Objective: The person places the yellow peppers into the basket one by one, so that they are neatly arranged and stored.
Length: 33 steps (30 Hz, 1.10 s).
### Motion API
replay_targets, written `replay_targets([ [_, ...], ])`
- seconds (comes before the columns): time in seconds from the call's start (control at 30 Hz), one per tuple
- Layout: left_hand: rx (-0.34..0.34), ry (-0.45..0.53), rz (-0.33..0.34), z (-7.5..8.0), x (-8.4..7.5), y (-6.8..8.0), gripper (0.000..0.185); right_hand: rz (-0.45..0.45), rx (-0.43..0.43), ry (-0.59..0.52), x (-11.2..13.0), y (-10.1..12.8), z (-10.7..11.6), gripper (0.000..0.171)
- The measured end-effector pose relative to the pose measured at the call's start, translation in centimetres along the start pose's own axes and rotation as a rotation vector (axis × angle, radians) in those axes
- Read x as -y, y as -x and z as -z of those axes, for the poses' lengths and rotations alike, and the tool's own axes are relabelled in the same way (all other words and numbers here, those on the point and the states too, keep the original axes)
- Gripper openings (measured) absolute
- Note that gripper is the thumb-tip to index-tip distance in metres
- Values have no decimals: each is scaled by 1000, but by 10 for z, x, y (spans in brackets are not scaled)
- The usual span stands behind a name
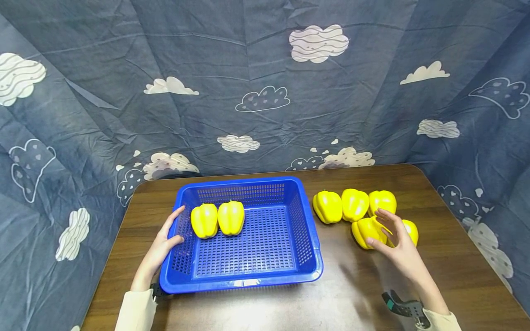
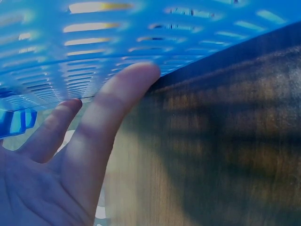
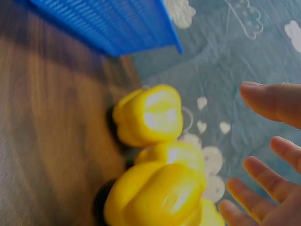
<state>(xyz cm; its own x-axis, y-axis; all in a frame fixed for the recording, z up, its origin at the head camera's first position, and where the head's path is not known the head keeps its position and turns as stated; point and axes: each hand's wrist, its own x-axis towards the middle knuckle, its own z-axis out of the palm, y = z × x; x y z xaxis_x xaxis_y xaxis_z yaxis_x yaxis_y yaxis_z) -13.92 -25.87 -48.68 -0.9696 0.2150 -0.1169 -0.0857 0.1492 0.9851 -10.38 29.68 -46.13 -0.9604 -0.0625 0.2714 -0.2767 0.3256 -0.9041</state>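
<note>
resting flat on the basket point(image 1: 308, 239) wall, left grip point(image 1: 163, 246) relaxed; right grip point(image 1: 393, 239) spread wide over peppers point(image 1: 366, 230).

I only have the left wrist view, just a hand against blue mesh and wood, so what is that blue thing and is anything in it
Observer: It is a blue basket on the table, and two yellow peppers sit inside, near its left wall.
Operator: Is my left hand holding it?
Observer: The left hand rests against the basket's left wall, fingers straight.
Operator: Where is the other hand?
Observer: The right hand is spread open over the nearest of five peppers lying on the table right of the basket; it grips nothing.
</note>
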Motion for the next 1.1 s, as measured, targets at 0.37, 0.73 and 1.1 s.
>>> replay_targets([
  [0.37, 2, 13, 0, -1, 0, 1, 75, -154, -54, 173, -23, 14, 6, 72],
  [0.73, -7, -4, -5, 0, 1, 1, 75, -213, -3, 239, -27, 17, 6, 75],
  [1.1, -5, -3, -2, 0, 1, 0, 74, -228, 12, 240, -25, 19, 2, 79],
])
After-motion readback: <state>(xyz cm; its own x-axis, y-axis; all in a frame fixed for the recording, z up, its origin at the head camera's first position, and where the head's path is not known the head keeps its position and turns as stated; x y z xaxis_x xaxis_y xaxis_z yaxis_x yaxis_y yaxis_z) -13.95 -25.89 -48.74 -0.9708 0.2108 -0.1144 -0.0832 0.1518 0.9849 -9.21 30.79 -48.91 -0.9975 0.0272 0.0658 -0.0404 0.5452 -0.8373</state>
